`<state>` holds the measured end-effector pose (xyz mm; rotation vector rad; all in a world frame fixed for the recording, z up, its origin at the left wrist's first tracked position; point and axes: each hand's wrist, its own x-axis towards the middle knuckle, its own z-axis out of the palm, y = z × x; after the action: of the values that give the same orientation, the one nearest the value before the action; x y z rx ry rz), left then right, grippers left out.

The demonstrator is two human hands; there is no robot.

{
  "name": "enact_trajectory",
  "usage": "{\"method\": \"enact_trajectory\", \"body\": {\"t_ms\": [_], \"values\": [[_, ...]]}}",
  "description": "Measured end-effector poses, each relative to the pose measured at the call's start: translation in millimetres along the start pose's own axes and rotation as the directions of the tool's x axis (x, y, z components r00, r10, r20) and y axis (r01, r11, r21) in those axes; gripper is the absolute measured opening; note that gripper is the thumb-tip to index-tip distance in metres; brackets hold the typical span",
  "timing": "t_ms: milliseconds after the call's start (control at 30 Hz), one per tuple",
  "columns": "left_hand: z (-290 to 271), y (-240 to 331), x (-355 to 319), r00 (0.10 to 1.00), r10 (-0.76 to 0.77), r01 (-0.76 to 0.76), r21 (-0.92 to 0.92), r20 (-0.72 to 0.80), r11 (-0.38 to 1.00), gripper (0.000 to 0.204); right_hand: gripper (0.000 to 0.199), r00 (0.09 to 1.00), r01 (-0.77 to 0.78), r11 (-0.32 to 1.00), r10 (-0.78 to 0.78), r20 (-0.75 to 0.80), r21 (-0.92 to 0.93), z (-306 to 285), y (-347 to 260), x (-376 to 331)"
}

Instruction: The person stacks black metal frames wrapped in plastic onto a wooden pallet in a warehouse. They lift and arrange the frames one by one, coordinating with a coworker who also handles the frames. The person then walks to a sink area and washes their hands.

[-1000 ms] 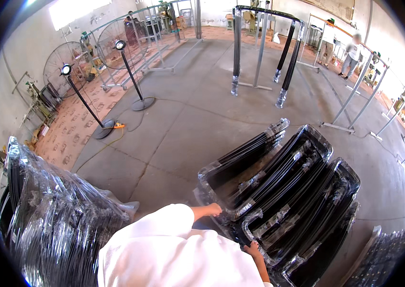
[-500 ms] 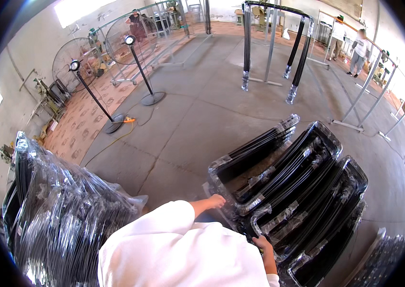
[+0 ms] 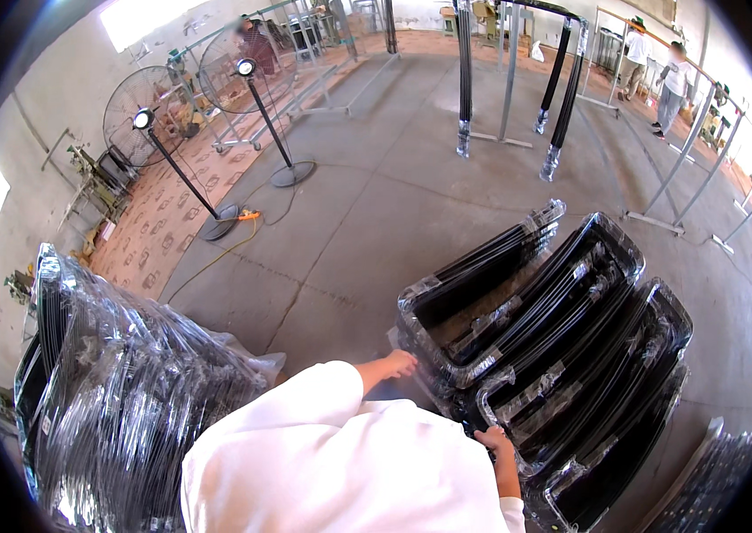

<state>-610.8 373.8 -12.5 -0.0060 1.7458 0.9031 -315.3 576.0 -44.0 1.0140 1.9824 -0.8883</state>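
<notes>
Item: stack of black frames, wrapped in clear plastic film, lying flat in overlapping rows on the concrete floor directly ahead. Left hand: resting at the near corner of the first frame, fingers extended; whether its grip is closed cannot be told. Right hand: grip clamped over the near edge of a middle frame. Progress, as judged: the row looks laid out and is being adjusted or picked from; no frame is lifted yet. Holding stock: a second, upright batch of film-wrapped frames stands at left, bundled together, apparently untouched. Two pedestal fans stand well apart behind.
</notes>
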Motion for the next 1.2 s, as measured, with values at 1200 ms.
{"method": "enact_trajectory", "body": {"t_ms": [1200], "values": [[-55, -95, -102, 0.962, -0.120, -0.009, -0.472, -0.243, 0.882, 0.028, 0.072, 0.968, 0.102, 0.979, -0.057, 0.242, -0.178, -11, 5, 21]]}}
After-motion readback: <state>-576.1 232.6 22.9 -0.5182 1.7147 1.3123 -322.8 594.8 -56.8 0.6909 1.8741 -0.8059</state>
